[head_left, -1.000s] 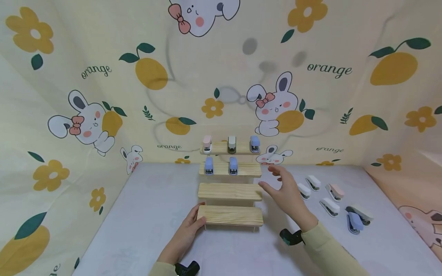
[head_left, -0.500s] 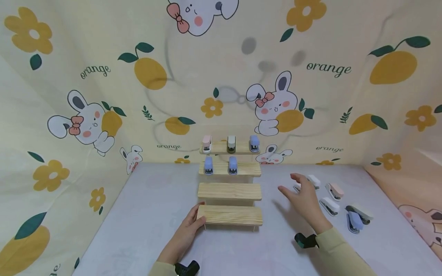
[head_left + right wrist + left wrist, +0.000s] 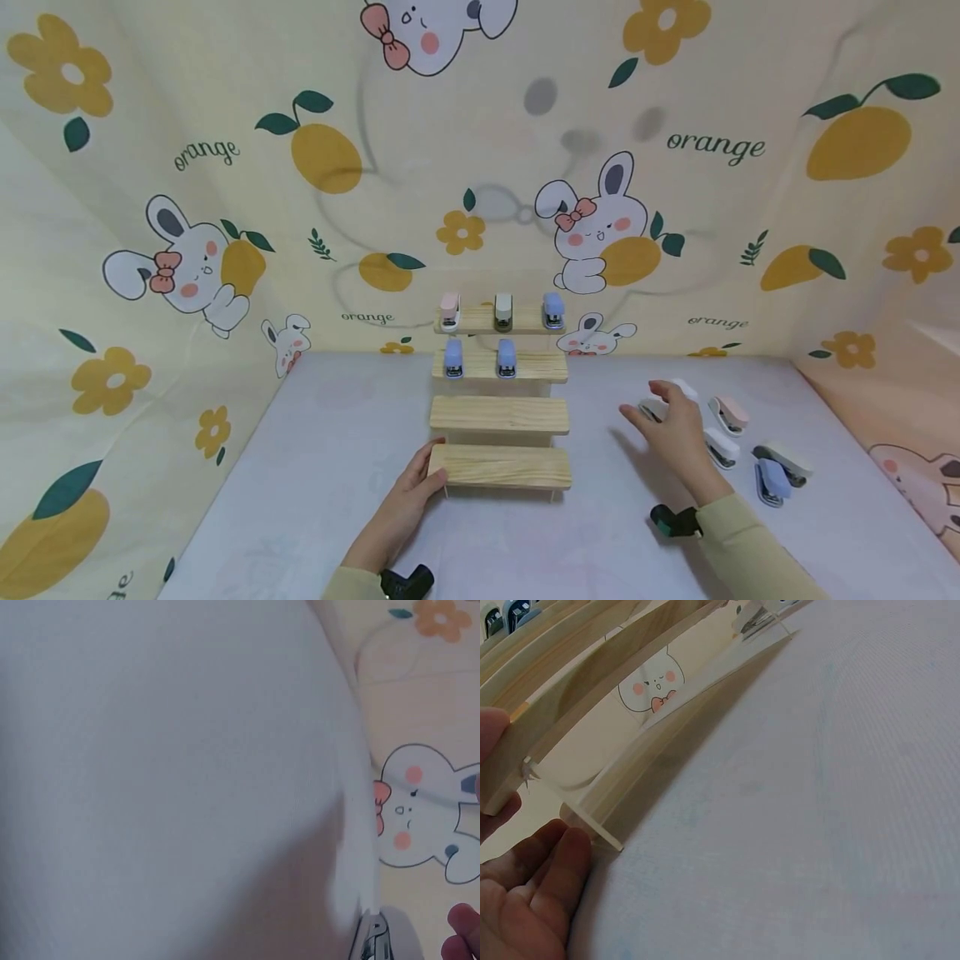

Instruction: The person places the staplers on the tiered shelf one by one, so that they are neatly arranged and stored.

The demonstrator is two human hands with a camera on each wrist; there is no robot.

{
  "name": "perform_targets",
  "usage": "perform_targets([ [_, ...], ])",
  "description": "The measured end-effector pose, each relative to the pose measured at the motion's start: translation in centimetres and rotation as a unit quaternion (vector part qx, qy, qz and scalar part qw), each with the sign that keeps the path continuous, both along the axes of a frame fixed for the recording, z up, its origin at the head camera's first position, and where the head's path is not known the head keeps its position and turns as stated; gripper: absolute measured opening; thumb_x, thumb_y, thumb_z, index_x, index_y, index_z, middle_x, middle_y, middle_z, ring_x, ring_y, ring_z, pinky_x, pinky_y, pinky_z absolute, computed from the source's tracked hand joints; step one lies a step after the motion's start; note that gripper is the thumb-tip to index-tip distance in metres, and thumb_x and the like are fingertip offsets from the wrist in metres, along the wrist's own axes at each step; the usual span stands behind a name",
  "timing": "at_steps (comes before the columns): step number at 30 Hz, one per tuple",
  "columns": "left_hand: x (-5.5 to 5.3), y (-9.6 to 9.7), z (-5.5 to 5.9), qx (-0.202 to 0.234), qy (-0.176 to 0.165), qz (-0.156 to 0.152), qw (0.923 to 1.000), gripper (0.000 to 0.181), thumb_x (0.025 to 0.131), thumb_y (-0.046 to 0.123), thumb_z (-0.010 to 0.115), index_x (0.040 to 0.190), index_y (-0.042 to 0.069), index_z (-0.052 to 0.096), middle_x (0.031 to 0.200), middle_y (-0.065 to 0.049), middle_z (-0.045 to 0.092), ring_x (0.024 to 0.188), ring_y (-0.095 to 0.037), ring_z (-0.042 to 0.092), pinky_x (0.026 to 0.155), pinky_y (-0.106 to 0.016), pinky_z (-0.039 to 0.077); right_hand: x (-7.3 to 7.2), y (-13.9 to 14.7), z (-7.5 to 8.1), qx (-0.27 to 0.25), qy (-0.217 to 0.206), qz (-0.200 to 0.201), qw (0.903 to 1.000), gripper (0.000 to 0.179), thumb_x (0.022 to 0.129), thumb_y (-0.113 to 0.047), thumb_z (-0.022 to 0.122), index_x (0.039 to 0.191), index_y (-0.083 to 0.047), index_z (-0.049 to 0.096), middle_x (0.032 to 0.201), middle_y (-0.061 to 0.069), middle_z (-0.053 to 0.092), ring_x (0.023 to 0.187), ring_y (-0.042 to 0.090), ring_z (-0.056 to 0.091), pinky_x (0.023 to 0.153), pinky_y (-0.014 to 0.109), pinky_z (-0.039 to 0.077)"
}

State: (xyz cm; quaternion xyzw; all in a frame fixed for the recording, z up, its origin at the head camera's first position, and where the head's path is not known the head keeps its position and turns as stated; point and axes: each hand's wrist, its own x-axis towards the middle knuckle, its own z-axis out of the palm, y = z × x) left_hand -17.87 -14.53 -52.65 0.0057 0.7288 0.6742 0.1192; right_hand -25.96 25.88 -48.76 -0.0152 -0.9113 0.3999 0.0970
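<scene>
My left hand (image 3: 401, 506) grips the left end of the lowest board of a tiered wooden display stand (image 3: 501, 467); the thumb lies on top. In the left wrist view the left fingers (image 3: 559, 877) are beside the stand's thin leg. My right hand (image 3: 678, 437), thumb and forefinger apart, hovers by a white stapler (image 3: 654, 408), partly hiding it and another white one (image 3: 686, 389) behind. No object shows between its fingers. In the right wrist view, a stapler (image 3: 373, 941) shows at the lower edge near fingertips (image 3: 463, 922).
On the top tier stand a pink stapler (image 3: 449, 311), a greyish-white one (image 3: 503, 312) and a blue one (image 3: 553, 309). Two blue staplers (image 3: 453, 357) occupy the second tier. Right of my hand lie pink (image 3: 729, 415), white (image 3: 722, 448), greyish-white (image 3: 783, 462) and blue (image 3: 772, 482) staplers.
My right hand has moved right, away from the stand, to the nearest white stapler on the table. My left hand keeps its grip on the lowest board.
</scene>
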Motion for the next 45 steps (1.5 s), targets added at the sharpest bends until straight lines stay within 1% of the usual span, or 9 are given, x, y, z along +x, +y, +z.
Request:
perform_targets([
  [7,-0.1,0.0,-0.4,0.001,-0.006,-0.003,1.0000,0.066,0.094,0.044,0.057,0.151,0.024,0.031,0.160,-0.002,0.019,0.146,-0.025,0.009,0.116,-0.051,0.009,-0.3,1.0,-0.5,-0.001,-0.015,-0.011,0.9998,0.087,0.086,-0.053,0.067,0.142,0.004,0.034,0.140,0.028,0.041,0.128,0.047,0.036,0.100,0.063,0.034],
  [18,-0.1,0.4,-0.4,-0.012,-0.004,0.004,0.9999,0.066,0.094,0.044,0.057,0.151,0.023,0.032,0.159,-0.005,0.020,0.146,-0.029,0.010,0.115,-0.054,0.009,-0.7,1.5,-0.9,-0.007,-0.081,-0.028,0.9963,0.101,0.084,-0.061,0.064,0.148,0.005,0.022,0.146,0.031,0.032,0.130,0.047,0.033,0.103,0.063,0.032],
  [23,0.0,0.6,-0.3,-0.015,-0.004,0.002,0.9999,0.066,0.094,0.045,0.057,0.151,0.023,0.032,0.159,-0.005,0.020,0.146,-0.029,0.010,0.115,-0.054,0.008,-0.6,1.8,-1.5,-0.011,-0.118,-0.031,0.9925,0.103,0.086,-0.059,0.063,0.151,0.003,0.013,0.149,0.031,0.025,0.128,0.046,0.033,0.101,0.064,0.032],
  [27,-0.1,0.6,-0.4,-0.015,-0.007,0.002,0.9999,0.066,0.094,0.046,0.057,0.151,0.024,0.032,0.160,-0.004,0.020,0.146,-0.028,0.010,0.115,-0.054,0.008,-0.5,2.1,-2.1,-0.032,-0.142,-0.032,0.9888,0.098,0.088,-0.058,0.061,0.151,0.001,0.014,0.148,0.031,0.025,0.128,0.046,0.033,0.102,0.064,0.032],
  [31,0.0,0.6,-0.5,-0.012,-0.010,0.000,0.9999,0.068,0.093,0.047,0.057,0.151,0.024,0.032,0.160,-0.004,0.019,0.146,-0.028,0.010,0.115,-0.053,0.008,-0.8,2.4,-2.9,-0.063,-0.146,-0.037,0.9865,0.091,0.090,-0.052,0.062,0.150,-0.001,0.017,0.146,0.029,0.028,0.131,0.044,0.032,0.105,0.062,0.031],
  [36,0.0,0.2,-0.3,-0.014,-0.004,0.003,0.9999,0.067,0.093,0.045,0.058,0.151,0.023,0.032,0.160,-0.006,0.018,0.146,-0.028,0.010,0.116,-0.053,0.008,-1.2,2.3,-3.7,-0.088,-0.152,-0.033,0.9839,0.090,0.089,-0.053,0.063,0.149,-0.004,0.019,0.141,0.025,0.031,0.123,0.039,0.035,0.103,0.058,0.035],
  [41,0.1,0.0,0.1,-0.020,-0.003,0.006,0.9998,0.067,0.093,0.045,0.058,0.151,0.023,0.032,0.160,-0.006,0.016,0.146,-0.028,0.009,0.115,-0.053,0.008,-1.4,2.0,-3.7,-0.100,-0.159,-0.028,0.9817,0.094,0.089,-0.058,0.059,0.154,-0.008,0.013,0.150,0.026,0.027,0.129,0.041,0.033,0.105,0.059,0.033],
  [43,0.1,-0.1,0.1,-0.015,-0.002,0.004,0.9999,0.068,0.093,0.045,0.059,0.151,0.023,0.031,0.160,-0.007,0.016,0.146,-0.028,0.008,0.116,-0.052,0.008,-1.4,1.9,-3.6,-0.107,-0.157,-0.029,0.9814,0.092,0.091,-0.057,0.057,0.155,-0.009,0.011,0.153,0.026,0.023,0.133,0.042,0.030,0.106,0.060,0.031],
  [45,0.0,-0.1,0.1,-0.009,-0.001,0.000,1.0000,0.069,0.093,0.045,0.059,0.151,0.022,0.031,0.160,-0.007,0.016,0.146,-0.027,0.008,0.116,-0.052,0.008,-1.4,1.8,-3.5,-0.112,-0.149,-0.034,0.9819,0.088,0.093,-0.055,0.055,0.155,-0.009,0.013,0.153,0.025,0.025,0.134,0.042,0.031,0.106,0.058,0.033],
])
